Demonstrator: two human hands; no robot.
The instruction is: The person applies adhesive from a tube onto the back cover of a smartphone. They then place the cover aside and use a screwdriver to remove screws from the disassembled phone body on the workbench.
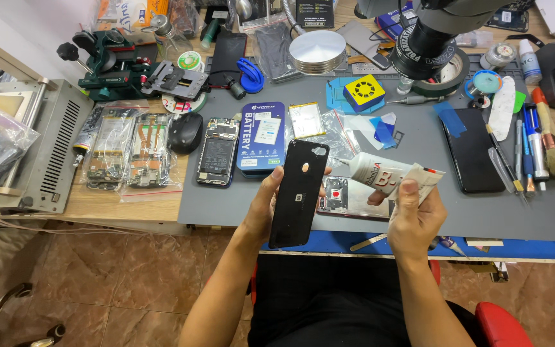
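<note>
My left hand (261, 205) holds a black phone back cover (298, 193) upright over the front edge of the grey work mat (419, 212), its inner side toward me. My right hand (412, 212) grips a white glue tube (380, 175) with its thin nozzle pointing left at the cover's upper right edge. Under the hands an opened phone (342, 196) lies on the mat. A second opened phone (218, 153) and a blue battery box (261, 136) lie to the left.
A black phone (473, 151) lies at the right, beside tweezers, pens and a brush (550, 138). A microscope head (435, 35) hangs over the mat's back. A black mouse (185, 132), bagged parts (126, 151) and a grey machine (33, 148) sit left.
</note>
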